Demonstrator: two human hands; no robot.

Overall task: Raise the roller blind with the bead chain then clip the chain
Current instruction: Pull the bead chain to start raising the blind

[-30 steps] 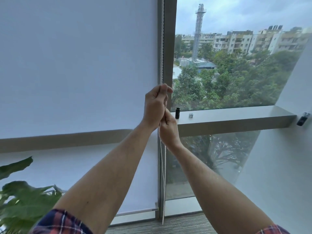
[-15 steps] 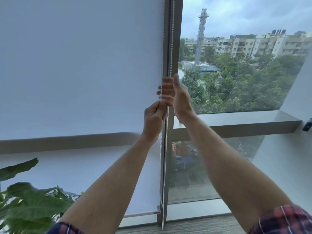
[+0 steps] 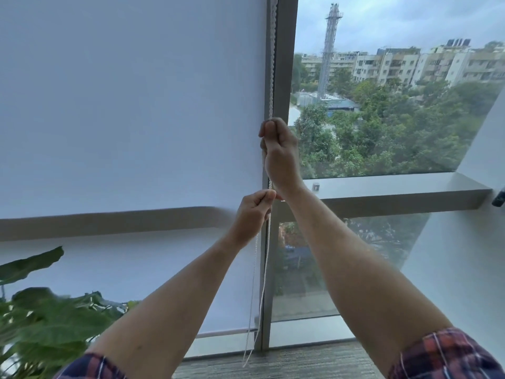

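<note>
A white roller blind (image 3: pixel 131 105) covers the left window pane down to near the floor; its bottom bar (image 3: pixel 226 332) hangs just above the sill. The white bead chain (image 3: pixel 271 64) runs down the grey window post (image 3: pixel 284 64) and ends in a loop (image 3: pixel 247 359) near the floor. My right hand (image 3: pixel 278 149) grips the chain high up, fingers curled round it. My left hand (image 3: pixel 254 212) pinches the chain just below, at ledge height.
A leafy green plant (image 3: pixel 46 324) stands at the lower left. A grey ledge (image 3: pixel 382 187) crosses the right pane, with a small metal fitting (image 3: pixel 316 186) on it. A dark object (image 3: pixel 499 198) is fixed to the right wall. Grey carpet (image 3: pixel 300 362) lies below.
My right hand went from below the left hand up the chain, opened, and now grips it higher. My left hand has come down to ledge height with the chain.
</note>
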